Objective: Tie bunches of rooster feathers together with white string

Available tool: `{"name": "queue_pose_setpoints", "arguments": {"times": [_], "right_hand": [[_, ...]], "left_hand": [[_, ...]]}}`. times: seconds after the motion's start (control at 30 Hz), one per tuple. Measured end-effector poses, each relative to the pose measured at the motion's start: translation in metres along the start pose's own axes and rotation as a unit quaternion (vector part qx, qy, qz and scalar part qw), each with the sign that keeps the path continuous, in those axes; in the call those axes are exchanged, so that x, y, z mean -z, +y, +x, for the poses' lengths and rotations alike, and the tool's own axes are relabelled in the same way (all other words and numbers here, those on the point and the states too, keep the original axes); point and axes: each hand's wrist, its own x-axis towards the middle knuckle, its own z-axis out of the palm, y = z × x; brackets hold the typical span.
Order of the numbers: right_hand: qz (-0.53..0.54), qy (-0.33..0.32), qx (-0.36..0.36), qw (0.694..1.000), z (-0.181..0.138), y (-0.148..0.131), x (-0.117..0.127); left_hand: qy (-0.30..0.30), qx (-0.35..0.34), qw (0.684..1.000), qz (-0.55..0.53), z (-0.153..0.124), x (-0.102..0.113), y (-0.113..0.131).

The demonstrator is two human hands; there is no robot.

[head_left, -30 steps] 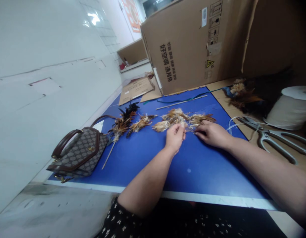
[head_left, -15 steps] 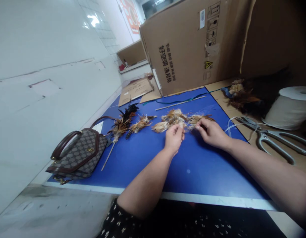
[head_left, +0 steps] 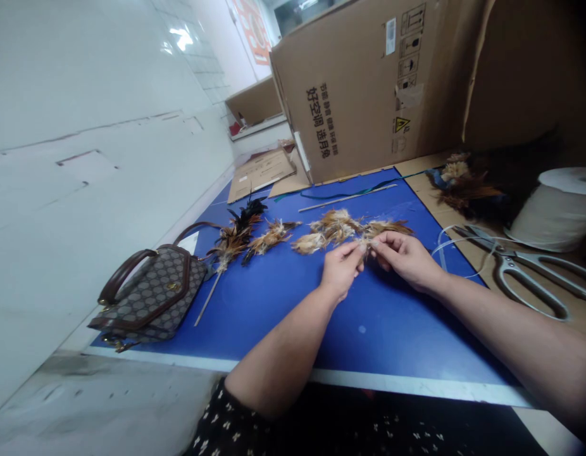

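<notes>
Over the blue tabletop (head_left: 293,316), my left hand (head_left: 341,271) is closed, thumb and fingers pinching a small tuft of pale feathers (head_left: 366,242). My right hand (head_left: 401,258) meets it from the right, its fingertips also pinched on the tuft. Just beyond the hands lie tan and white feather bunches (head_left: 335,221), with brown feathers (head_left: 388,227) behind the right hand. Farther left are a smaller brown feather bunch (head_left: 273,237) and a thin stick (head_left: 207,297) dressed with black and brown feathers (head_left: 238,231). The fingers hide most of the tuft.
A patterned handbag (head_left: 155,297) stands at the table's left. Large scissors (head_left: 516,259), a white spool (head_left: 554,209) and more feathers (head_left: 468,190) are at the right. Behind rises a big cardboard box (head_left: 359,101); a bare stick (head_left: 347,198) and green ribbon (head_left: 340,192) lie before it.
My left hand has shifted right, and my right hand has moved slightly, so their fingertips now meet at the pale tuft. The feathers on the table look unmoved.
</notes>
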Motion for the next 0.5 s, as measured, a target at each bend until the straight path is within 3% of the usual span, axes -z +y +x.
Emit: {"name": "queue_pose_setpoints", "arguments": {"times": [0.3, 0.5], "right_hand": [[0.011, 0.003, -0.012, 1.000, -0.0018, -0.0008, -0.0015], [-0.026, -0.043, -0.024, 0.998, -0.0023, 0.0052, 0.0002]], "left_hand": [[0.004, -0.119, 0.990, 0.078, -0.0008, 0.0000, -0.0018], [-0.009, -0.095, 0.994, 0.044, -0.0048, -0.0029, 0.0048]]}}
